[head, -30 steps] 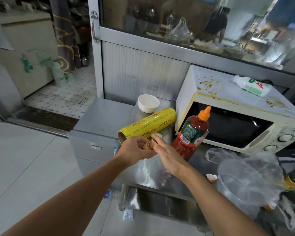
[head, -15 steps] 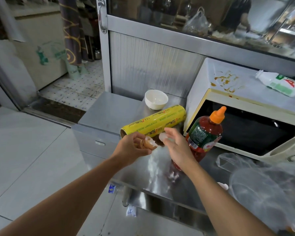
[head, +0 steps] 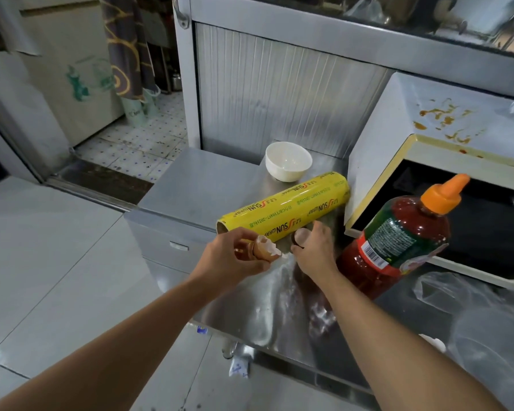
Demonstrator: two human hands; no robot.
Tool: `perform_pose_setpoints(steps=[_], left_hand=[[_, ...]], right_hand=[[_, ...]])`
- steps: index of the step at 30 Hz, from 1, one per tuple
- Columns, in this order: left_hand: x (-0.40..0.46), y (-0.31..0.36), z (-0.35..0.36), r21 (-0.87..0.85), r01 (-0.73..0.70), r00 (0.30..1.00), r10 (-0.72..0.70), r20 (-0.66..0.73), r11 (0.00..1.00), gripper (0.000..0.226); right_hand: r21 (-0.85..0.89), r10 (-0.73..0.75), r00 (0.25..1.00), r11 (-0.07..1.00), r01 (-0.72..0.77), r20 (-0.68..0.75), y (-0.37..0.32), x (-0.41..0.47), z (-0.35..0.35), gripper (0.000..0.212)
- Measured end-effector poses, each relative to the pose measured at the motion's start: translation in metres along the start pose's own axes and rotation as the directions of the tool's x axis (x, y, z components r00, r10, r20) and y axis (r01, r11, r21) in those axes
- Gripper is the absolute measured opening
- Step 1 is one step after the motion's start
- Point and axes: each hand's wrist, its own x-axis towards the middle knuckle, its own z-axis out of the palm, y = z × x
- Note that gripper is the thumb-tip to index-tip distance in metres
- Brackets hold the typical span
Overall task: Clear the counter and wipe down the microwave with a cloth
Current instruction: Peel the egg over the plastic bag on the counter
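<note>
My left hand (head: pixel 235 258) holds a stack of brown broken eggshells (head: pixel 263 249) just above the steel counter (head: pixel 196 185). My right hand (head: pixel 315 250) is close beside it, pinching another eggshell piece (head: pixel 301 236) between thumb and fingers. Right behind both hands lies a yellow cling-wrap roll (head: pixel 288 210). A red sauce bottle (head: pixel 398 244) with an orange cap stands to the right, in front of the cream microwave (head: pixel 428 120), whose top carries brown sauce stains (head: pixel 445 117). No cloth is in view.
A white bowl (head: pixel 288 161) sits behind the roll near the ribbed metal wall. Clear plastic bags (head: pixel 472 315) and a small shell bit (head: pixel 433 342) lie at the counter's right. The counter's left edge drops to a tiled floor.
The two hands have drawn slightly apart; the right hand has turned and closed more around its shell piece. The view has moved in closer to the counter.
</note>
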Motion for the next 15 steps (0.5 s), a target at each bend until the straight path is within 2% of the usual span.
perform_pose_setpoints(steps=[5,9,15], left_hand=[[0.001,-0.003,0.003,0.002,-0.009,0.999,0.009,0.035,1.000,0.041],[-0.003,-0.005,0.001,0.015,-0.009,0.998,0.008,0.056,1.000,0.042],[-0.019,-0.002,-0.005,-0.004,-0.003,0.998,0.003,0.057,1.000,0.039]], right_hand=[[-0.126,-0.021,1.000,0.992,0.020,-0.008,0.007,0.009,0.017,0.050],[-0.141,-0.043,0.997,0.990,0.033,-0.068,0.008,0.002,0.018,0.036],[0.088,-0.102,0.991,0.990,0.110,-0.089,-0.008,-0.051,-0.007,0.030]])
